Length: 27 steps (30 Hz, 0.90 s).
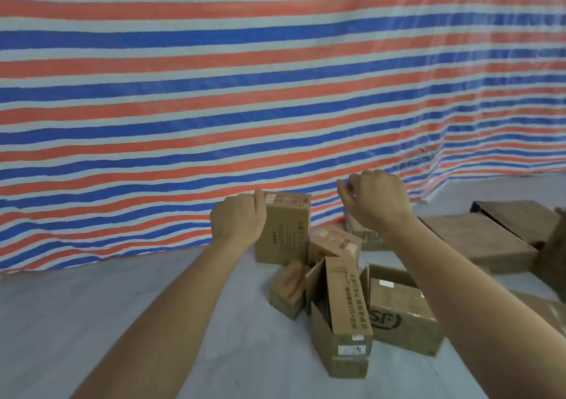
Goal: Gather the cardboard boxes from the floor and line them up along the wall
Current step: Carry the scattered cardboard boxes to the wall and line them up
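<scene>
Bare grey floor lies open left of the cluster, along the foot of the striped tarp wall. Six small cardboard boxes huddle there (two flat cartons lie to their right). One, the printed box, reads "SF". The left hand grips the top corner of the upright box, which stands by the tarp. The right hand hovers with its fingers curled; I cannot tell if it holds anything.

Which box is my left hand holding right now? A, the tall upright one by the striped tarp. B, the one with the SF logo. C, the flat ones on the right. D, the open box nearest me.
A: the left hand grips the top corner of the tall upright box by the striped tarp.
</scene>
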Available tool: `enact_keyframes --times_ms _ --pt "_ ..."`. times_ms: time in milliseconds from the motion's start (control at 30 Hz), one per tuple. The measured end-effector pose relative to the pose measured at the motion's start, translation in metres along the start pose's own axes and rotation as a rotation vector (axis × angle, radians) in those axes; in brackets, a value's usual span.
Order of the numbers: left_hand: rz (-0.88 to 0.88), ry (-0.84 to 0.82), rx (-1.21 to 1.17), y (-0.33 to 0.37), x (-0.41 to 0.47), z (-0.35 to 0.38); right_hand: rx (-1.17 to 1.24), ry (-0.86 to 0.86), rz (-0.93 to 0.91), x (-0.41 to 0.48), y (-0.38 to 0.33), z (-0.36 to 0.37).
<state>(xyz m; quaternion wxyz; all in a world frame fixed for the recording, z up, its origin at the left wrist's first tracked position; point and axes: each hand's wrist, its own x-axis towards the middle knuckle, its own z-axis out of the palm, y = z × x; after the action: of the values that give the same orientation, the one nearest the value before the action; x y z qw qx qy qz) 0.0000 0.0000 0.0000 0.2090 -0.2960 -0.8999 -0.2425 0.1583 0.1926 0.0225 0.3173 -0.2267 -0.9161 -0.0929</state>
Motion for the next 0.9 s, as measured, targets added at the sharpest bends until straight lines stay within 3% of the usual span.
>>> enact_keyframes --times_ms 100,233,500,667,900 --pt "-0.055 -0.088 -0.053 0.034 0.011 0.040 0.037 0.012 0.078 0.000 0.051 0.029" --pt "-0.179 -0.249 -0.191 0.078 0.030 0.112 0.108 -0.142 0.146 0.000 0.116 0.082" --pt "-0.284 -0.409 -0.231 0.148 0.049 0.233 0.224 -0.358 0.235 0.027 0.210 0.195" --pt "-0.227 -0.539 -0.156 0.147 0.077 0.309 0.170 -0.518 0.232 0.053 0.234 0.272" --pt "-0.466 -0.772 -0.347 0.099 0.132 0.468 0.116 -0.739 0.263 0.081 0.248 0.423"
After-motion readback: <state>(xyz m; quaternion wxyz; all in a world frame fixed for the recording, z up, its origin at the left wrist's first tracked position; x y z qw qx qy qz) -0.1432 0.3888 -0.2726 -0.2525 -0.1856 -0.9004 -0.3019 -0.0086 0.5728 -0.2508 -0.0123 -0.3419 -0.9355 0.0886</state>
